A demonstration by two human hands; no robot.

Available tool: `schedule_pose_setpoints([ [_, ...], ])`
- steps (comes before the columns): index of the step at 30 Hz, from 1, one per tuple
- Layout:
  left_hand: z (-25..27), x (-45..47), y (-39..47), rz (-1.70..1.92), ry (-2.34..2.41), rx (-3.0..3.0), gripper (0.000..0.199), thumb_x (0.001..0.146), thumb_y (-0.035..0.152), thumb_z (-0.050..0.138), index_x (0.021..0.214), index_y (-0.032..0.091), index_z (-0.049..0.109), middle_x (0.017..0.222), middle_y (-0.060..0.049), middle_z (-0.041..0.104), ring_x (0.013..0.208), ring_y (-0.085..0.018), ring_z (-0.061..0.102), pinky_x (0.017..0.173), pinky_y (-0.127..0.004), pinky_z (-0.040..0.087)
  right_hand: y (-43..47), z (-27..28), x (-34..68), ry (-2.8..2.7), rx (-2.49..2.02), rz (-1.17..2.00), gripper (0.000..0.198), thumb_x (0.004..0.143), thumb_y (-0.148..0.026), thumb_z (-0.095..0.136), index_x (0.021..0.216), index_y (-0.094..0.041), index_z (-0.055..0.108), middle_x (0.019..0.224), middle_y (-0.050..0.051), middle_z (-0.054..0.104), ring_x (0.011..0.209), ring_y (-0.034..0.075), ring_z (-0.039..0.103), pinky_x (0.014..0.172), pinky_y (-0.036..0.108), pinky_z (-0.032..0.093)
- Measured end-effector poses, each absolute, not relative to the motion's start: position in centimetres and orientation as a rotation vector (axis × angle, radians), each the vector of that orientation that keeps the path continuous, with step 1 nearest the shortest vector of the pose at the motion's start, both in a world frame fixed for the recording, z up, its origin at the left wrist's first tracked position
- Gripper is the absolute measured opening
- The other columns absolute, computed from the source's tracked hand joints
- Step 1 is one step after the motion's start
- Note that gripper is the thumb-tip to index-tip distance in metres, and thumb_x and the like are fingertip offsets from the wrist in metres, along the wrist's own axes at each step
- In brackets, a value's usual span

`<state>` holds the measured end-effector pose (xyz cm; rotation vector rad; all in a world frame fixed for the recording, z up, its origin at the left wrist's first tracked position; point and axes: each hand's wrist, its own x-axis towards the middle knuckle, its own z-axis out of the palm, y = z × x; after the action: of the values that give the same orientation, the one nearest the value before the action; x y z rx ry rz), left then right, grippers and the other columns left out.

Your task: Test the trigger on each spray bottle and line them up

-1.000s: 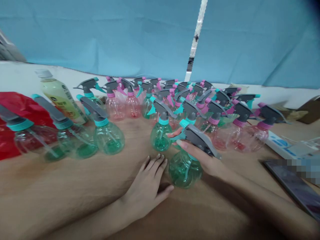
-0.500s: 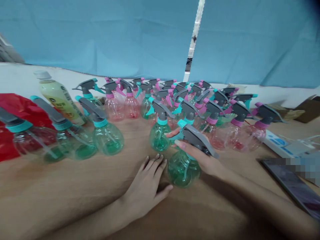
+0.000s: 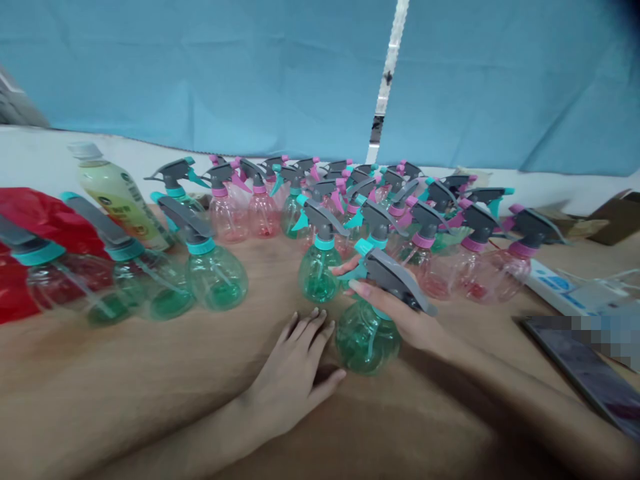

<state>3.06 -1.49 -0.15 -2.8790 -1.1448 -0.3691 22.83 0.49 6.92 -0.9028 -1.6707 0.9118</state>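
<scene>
My right hand (image 3: pixel 407 317) grips the neck of a round green spray bottle (image 3: pixel 367 343) with a grey and teal trigger head. Its thumb and a finger reach round the front, below the nozzle; the other fingers are partly hidden behind the bottle. Just left of this bottle, my left hand (image 3: pixel 295 373) lies palm down on the wooden table (image 3: pixel 210 373), fingers stretched and holding nothing. Behind the two hands stands another green spray bottle (image 3: pixel 320 273). Farther left is a green spray bottle (image 3: pixel 216 277) in a row with others like it.
Many pink and green spray bottles crowd the back, among them a pink one (image 3: pixel 475 267). At left are a labelled drink bottle (image 3: pixel 117 193) and a red plastic bag (image 3: pixel 20 280). A dark phone-like slab (image 3: pixel 575 367) and a white power strip (image 3: pixel 550 280) lie at right.
</scene>
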Motion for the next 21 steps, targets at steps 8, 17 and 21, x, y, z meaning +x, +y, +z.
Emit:
schedule_pose_setpoints([
  [8,-0.11,3.01,-1.42,-0.392,-1.146,-2.89,0.054,0.091,0.046,0.052,0.131,0.009,0.046,0.137,-0.017,0.047,0.129,-0.031,0.04,0.106,-0.053,0.03,0.75,7.24,22.78,-1.704,-0.89,0.902,0.015,0.088,-0.039,0.056,0.095,-0.026,0.06,0.068,-0.001,0.053,0.081,0.019,0.057,0.078,0.036,0.047],
  [17,-0.15,3.0,-1.4,-0.441,-1.143,-2.9,0.054,0.092,0.046,0.05,0.131,0.01,0.044,0.136,-0.017,0.049,0.129,-0.031,0.04,0.105,-0.053,0.03,1.04,6.88,22.98,-1.693,-0.845,0.854,0.014,0.088,-0.037,0.056,0.085,-0.023,0.055,0.077,-0.002,0.054,0.065,0.012,0.051,0.067,0.029,0.043],
  [21,-0.18,3.0,-1.37,-0.432,-1.136,-2.907,0.055,0.092,0.046,0.05,0.132,0.01,0.044,0.137,-0.017,0.048,0.13,-0.031,0.039,0.106,-0.053,0.029,0.82,7.26,23.08,-1.72,-0.889,0.804,0.016,0.087,-0.038,0.056,0.083,-0.023,0.054,0.072,-0.003,0.051,0.065,0.013,0.051,0.061,0.028,0.039],
])
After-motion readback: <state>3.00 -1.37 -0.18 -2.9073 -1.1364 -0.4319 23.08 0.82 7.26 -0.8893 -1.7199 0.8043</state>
